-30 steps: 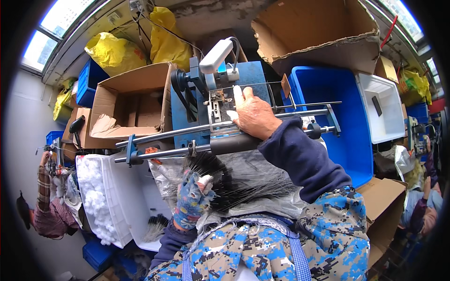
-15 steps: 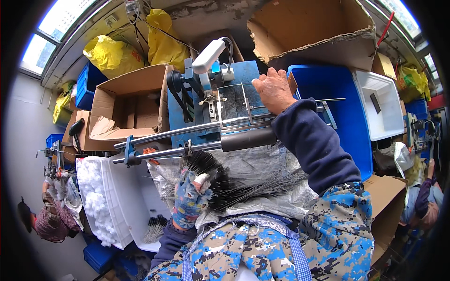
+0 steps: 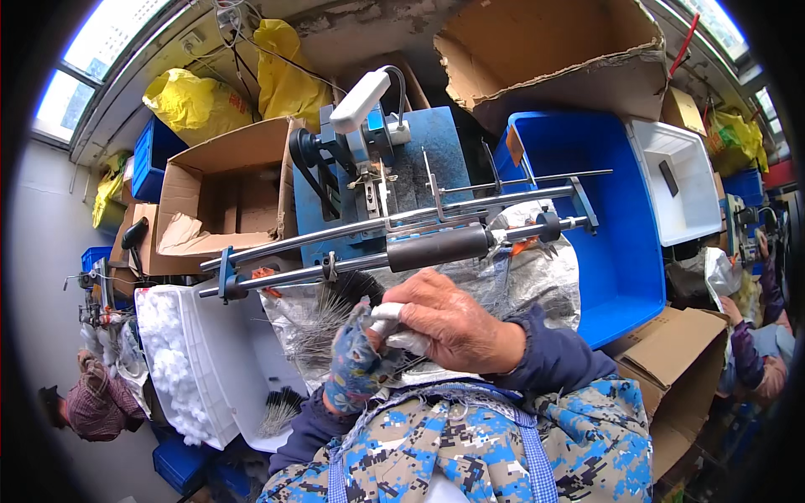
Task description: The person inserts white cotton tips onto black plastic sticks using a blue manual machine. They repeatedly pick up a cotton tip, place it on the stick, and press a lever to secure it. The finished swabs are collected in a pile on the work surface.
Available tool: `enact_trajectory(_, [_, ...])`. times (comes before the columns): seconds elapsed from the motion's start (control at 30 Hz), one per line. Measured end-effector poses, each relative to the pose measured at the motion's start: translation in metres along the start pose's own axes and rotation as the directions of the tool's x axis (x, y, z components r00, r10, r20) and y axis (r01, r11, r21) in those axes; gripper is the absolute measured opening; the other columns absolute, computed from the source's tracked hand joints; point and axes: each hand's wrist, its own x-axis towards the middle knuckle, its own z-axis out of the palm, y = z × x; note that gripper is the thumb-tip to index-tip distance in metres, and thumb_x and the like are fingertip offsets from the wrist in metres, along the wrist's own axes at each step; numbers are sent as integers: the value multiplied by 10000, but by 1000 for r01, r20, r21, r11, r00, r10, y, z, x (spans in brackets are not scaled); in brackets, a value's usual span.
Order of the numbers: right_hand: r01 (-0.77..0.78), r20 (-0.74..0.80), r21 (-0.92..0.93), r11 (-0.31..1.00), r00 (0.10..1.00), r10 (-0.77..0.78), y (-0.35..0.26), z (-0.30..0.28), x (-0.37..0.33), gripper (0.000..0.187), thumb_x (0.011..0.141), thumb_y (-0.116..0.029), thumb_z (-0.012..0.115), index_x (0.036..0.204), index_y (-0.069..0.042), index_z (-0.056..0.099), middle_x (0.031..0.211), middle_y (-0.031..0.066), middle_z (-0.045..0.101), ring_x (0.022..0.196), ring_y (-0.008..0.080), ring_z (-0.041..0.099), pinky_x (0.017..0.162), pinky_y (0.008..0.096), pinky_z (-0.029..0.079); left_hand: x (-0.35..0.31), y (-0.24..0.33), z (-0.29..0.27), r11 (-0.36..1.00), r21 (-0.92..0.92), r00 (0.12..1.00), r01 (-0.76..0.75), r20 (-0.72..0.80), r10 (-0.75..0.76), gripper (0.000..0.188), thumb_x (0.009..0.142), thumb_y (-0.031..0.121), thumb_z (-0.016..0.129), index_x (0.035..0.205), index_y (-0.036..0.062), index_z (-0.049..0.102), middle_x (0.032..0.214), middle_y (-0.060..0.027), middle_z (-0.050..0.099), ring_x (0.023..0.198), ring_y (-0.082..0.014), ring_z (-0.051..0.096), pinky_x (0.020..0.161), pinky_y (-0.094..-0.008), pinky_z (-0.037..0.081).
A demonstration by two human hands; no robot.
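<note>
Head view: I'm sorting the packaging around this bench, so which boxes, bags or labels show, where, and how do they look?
Open brown cardboard box: left of the blue machine, flaps up.
Large torn brown cardboard box: top right, tilted.
Yellow plastic bags: top left, crumpled.
Blue plastic crate: right of the machine, rectangular.
White plastic tray: far right, a dark flat item inside.
Small brown tag: on the blue crate's rim.

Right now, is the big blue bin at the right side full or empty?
Mostly empty. The blue bin shows its bare floor and inner walls; only a sheet of clear plastic drapes over its left rim.
</note>
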Motion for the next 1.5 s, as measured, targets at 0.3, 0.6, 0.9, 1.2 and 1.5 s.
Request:
enact_trajectory(0.3, [-198,-249,577,792,881,402,-10,-90,34,237,927,-148,493,953,64,596,630,99,590,545,89,554,445,198,421,-44,-48,-13,935,136,936,327,90,-340,376,683,222,715,1014,76,614,942,-118,600,893,-328,565,819,-457,422])
enact_trajectory(0.6, [-102,8,-859,502,977,214,128,-25,89,89,756,-69,536,818,-45,595,915,139,553,856,308,539,679,408,473,-54,-79,-4,820,482,801,307,334,-497,565,653,271,700,1112,2,509,1059,-130,567,1061,-351,494,1007,-535,276])
enact_trajectory(0.9, [-138,28,-864,485,947,321,149,-21,91,113,740,-94,545,824,-67,616,860,94,610,855,306,559,698,404,479,-47,-73,-11,891,269,841,367,313,-441,408,638,126,709,1009,53,555,923,-64,626,855,-299,585,871,-442,394])
enact_trajectory(1.2, [-144,41,-843,517,943,330,147,-21,93,96,727,-77,547,796,-53,608,825,103,621,836,317,572,682,405,490,-43,-71,-10,899,345,901,270,240,-362,287,631,67,690,901,56,590,808,-91,620,768,-296,596,722,-400,440])
enact_trajectory(1.5, [-172,52,-749,640,948,315,159,-21,94,116,744,-109,529,793,-61,622,841,99,625,845,315,565,720,437,460,-47,-69,-8,885,253,828,391,324,-458,401,662,125,682,1022,18,539,898,-68,651,807,-296,612,875,-441,408])
